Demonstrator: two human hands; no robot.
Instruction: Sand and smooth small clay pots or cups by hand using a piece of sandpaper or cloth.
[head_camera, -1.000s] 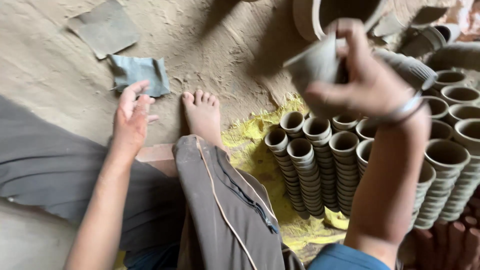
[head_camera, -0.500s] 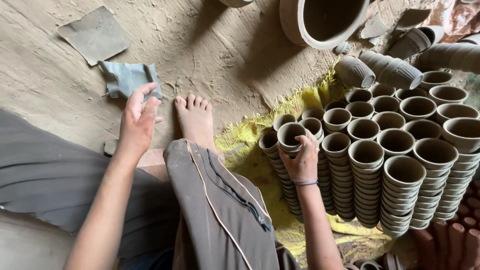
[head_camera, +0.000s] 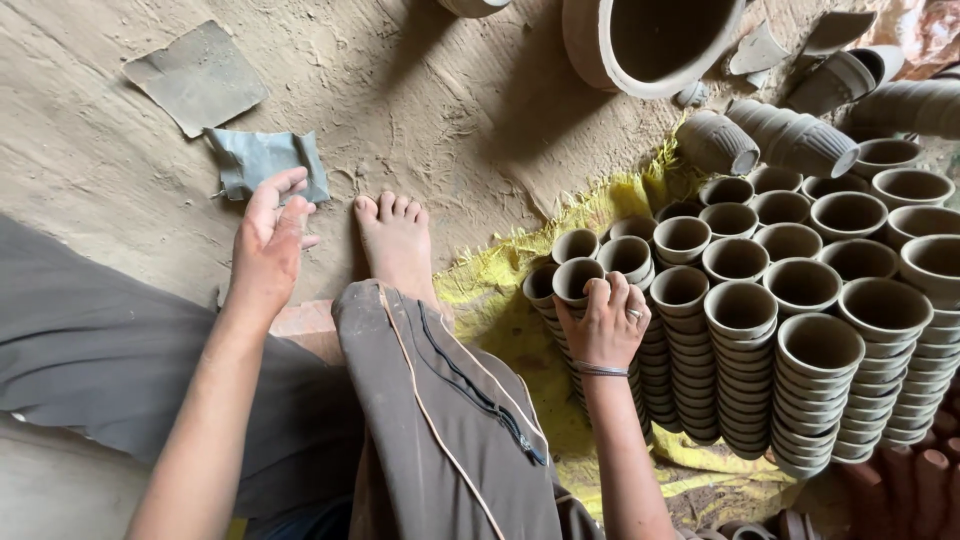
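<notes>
- The right hand (head_camera: 605, 320) rests on top of a stack of clay cups (head_camera: 578, 285) at the near left corner of the stacked cups, fingers curled over the rim of the top cup (head_camera: 577, 278) and gripping it
- That top cup sits upright on its stack, mouth up, at the left edge of the yellow cloth (head_camera: 500, 300) that carries the stacks
- A thin bangle (head_camera: 600, 370) circles the right wrist and a ring (head_camera: 633, 315) shows on one finger
- The left hand (head_camera: 268, 245) is spread on the sandy floor (head_camera: 420, 110), fingers loose and open, holding nothing; its fingertips touch the lower edge of a crumpled grey rag (head_camera: 265, 160)
- A flat grey sheet (head_camera: 197, 78) lies just beyond the rag, toward the far left corner of the floor
- A bare foot (head_camera: 395, 240) rests on the floor between the two hands, just beside the left edge of the cloth
- Many more stacks of cups (head_camera: 800, 340) stand packed together to the right of the held one
- A large clay pot (head_camera: 650, 40) stands at the far edge, with two stacks lying on their sides (head_camera: 770, 135) near it
</notes>
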